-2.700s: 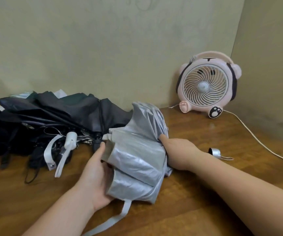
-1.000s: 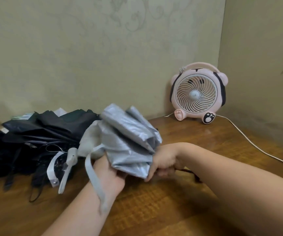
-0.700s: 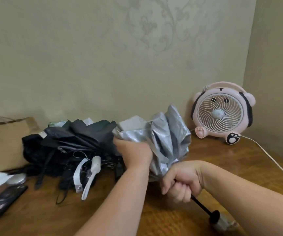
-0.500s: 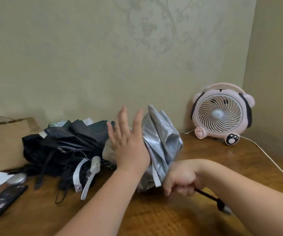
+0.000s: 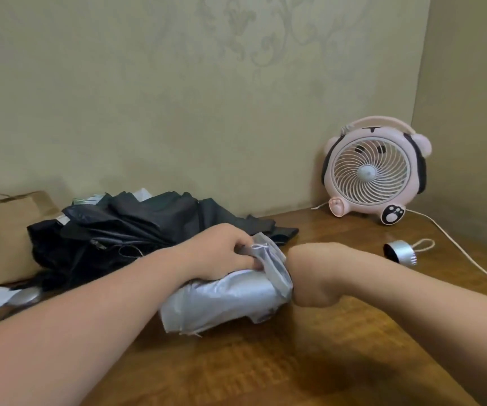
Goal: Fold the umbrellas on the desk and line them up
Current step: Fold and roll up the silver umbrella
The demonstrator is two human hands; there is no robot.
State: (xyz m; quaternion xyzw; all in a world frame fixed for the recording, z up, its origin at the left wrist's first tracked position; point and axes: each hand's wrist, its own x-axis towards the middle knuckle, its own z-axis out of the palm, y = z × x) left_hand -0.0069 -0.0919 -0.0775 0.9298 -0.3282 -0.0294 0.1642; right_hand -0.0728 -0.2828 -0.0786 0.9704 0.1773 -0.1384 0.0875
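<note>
The silver umbrella point(image 5: 221, 300) lies collapsed on the wooden desk point(image 5: 265, 370), its length running left to right. My left hand point(image 5: 221, 253) grips bunched canopy fabric on its upper side. Bent at the wrist, my right hand point(image 5: 309, 273) holds the umbrella's right end, with its fingers tucked out of sight in the folds. No shaft shows. Behind, a heap of black umbrellas point(image 5: 125, 227) sprawls unfolded against the wall.
A pink desk fan point(image 5: 374, 171) stands in the back right corner, its white cable point(image 5: 470, 259) trailing over the desk. A small silver cap with a cord loop point(image 5: 398, 253) lies right of my right hand. A brown paper bag point(image 5: 2, 230) and papers sit at the left.
The silver umbrella went from upright to lying on the desk. Its black shaft no longer shows. My left hand, open half a second ago, now grips the canopy.
</note>
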